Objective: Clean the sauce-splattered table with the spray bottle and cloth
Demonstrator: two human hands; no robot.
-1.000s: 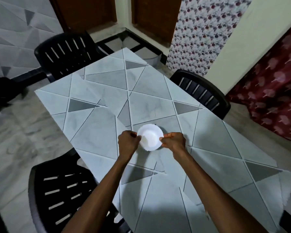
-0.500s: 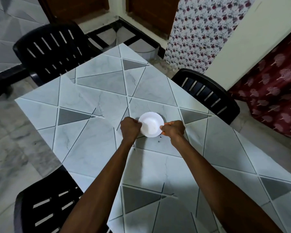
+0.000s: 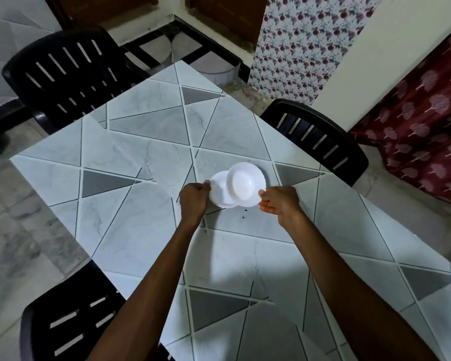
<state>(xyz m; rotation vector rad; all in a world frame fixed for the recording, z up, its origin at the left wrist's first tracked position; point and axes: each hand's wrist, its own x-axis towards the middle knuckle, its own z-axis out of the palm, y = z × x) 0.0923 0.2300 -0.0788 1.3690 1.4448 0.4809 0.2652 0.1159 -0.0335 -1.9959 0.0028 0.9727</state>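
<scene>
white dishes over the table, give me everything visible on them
Two small white dishes, round with scalloped rims, plain, matte, likely disposable foam or paper. They overlap: the right one lies in front, tilted with its hollow toward the camera, covering part of the left one. The left hand pinches the left dish's edge; the right hand pinches the right dish's lower rim. They sit over the middle of the tile-patterned table; whether they touch it is unclear. Both look empty. Dark specks lie on the table just below.
</scene>
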